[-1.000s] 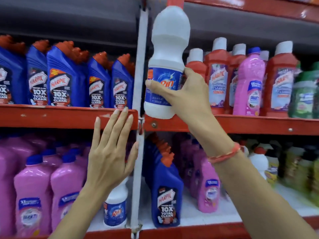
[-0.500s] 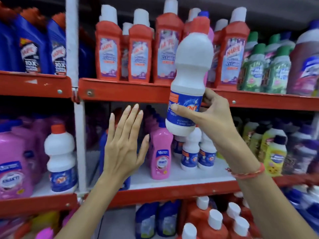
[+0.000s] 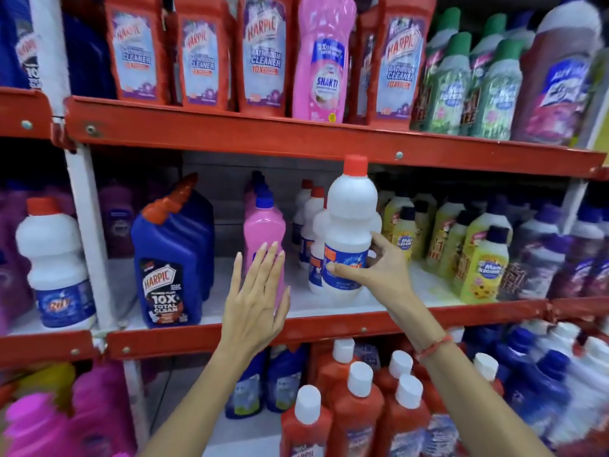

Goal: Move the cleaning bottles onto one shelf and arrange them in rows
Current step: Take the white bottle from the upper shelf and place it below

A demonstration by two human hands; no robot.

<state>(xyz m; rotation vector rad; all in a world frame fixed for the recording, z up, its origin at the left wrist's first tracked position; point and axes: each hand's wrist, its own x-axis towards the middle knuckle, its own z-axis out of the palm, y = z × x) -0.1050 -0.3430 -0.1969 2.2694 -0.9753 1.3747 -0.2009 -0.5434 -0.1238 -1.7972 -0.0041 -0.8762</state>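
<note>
My right hand [image 3: 379, 272] grips a white bottle [image 3: 351, 225] with a red cap and blue label, upright at the front of the middle shelf [image 3: 329, 324]. Its base is at the shelf surface; contact is hidden by my fingers. Behind it stands a row of like white bottles [image 3: 311, 219]. My left hand [image 3: 253, 301] is flat with fingers spread, in front of a pink bottle [image 3: 263, 232], holding nothing. A blue Harpic bottle [image 3: 168, 258] stands to the left.
The top shelf [image 3: 230, 133] carries red Harpic bottles [image 3: 263, 51], a pink Shakti bottle [image 3: 323, 57] and green bottles [image 3: 494, 87]. Yellow bottles [image 3: 481, 265] crowd the right of the middle shelf. Another white bottle [image 3: 54, 258] stands left of the white upright post [image 3: 87, 225]. Red bottles [image 3: 356, 407] fill the shelf below.
My right hand has brought the white bottle down from in front of the top shelf to the middle shelf, in front of the white row. My left hand followed downward, still flat.
</note>
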